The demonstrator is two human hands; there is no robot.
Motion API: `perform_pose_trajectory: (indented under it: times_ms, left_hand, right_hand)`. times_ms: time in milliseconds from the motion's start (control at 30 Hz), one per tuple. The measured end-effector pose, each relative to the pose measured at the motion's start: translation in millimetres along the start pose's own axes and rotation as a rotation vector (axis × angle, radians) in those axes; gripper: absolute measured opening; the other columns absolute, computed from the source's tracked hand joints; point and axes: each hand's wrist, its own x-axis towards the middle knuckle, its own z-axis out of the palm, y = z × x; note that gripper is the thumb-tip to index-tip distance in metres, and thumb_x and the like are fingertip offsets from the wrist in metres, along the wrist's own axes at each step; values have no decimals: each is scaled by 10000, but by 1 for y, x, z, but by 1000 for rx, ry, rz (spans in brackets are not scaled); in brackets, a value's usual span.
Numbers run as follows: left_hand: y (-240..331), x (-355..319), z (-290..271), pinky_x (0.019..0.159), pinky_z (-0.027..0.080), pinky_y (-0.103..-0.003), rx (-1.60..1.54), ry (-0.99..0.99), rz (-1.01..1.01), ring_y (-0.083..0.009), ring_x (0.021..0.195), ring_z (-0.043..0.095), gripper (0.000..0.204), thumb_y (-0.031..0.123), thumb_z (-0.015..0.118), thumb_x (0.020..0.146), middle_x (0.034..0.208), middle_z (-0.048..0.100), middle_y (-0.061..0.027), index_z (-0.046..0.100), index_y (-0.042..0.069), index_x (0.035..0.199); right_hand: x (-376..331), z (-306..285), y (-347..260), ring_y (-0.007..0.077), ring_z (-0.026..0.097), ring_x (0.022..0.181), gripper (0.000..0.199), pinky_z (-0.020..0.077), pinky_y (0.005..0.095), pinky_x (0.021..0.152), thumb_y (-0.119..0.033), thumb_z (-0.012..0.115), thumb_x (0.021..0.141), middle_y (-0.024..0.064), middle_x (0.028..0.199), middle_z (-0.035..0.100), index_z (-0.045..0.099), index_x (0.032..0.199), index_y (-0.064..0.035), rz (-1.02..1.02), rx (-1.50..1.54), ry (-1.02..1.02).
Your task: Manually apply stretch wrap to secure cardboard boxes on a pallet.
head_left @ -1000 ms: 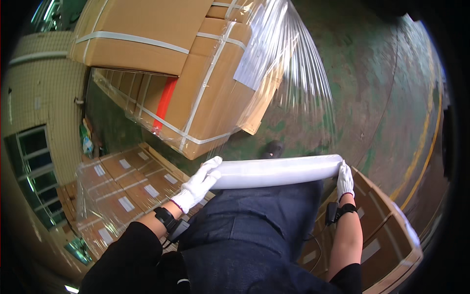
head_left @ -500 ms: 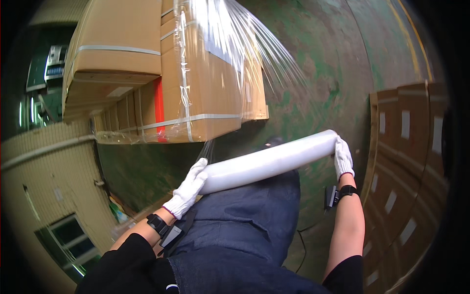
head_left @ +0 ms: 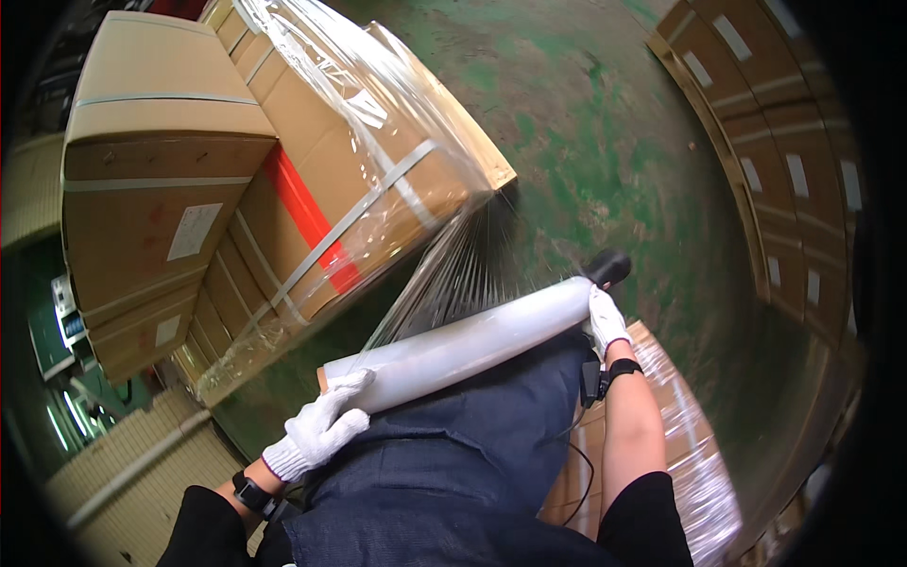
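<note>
A long roll of clear stretch film [head_left: 472, 345] lies slantwise across the front of my body, its right end farther away. My left hand [head_left: 321, 425], in a white knit glove, holds its left end, where the brown core edge shows. My right hand [head_left: 607, 319], gloved likewise, grips the other end, its fingers partly hidden by the roll. From the roll a fan of taut film [head_left: 449, 274] runs up to the corner of a stack of strapped brown cartons [head_left: 378, 189]. Film covers the stack's right side, with a red stripe [head_left: 307, 222] beside it.
The stack stands on a wooden pallet [head_left: 487, 156]. More palletised cartons [head_left: 770, 151] line the right side. A film-wrapped carton load [head_left: 685, 444] is close behind my right arm. Worn green floor [head_left: 576, 142] lies between. A dark shoe [head_left: 609, 267] shows beyond the roll.
My view has turned, so the stack now stands slanted at the left. More film stretches between roll and stack corner. The wrapped load beside my right arm has come into view.
</note>
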Motion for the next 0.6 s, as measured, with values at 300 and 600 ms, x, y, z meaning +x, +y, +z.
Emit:
perform_pose_trajectory:
  times_ms: [300,600]
  left_hand:
    - [-113,-85,-25,1213,262,-402,124,-49,77,-326,1473,345,689,453,549,1005,1560,404,-179,377,11,1506]
    - [-249,-161,-7,1216,256,-401,315,-118,158,-336,1494,298,720,508,514,1010,1586,362,-186,382,-1,1502]
  right_hand:
    - [-161,132,87,402,536,1252,687,408,432,1067,-557,280,1054,247,1341,581,537,1373,-6,27,107,166]
    - [-304,246,192,263,538,1277,660,459,391,1044,-581,363,1044,112,1459,512,445,1485,-97,111,129,316]
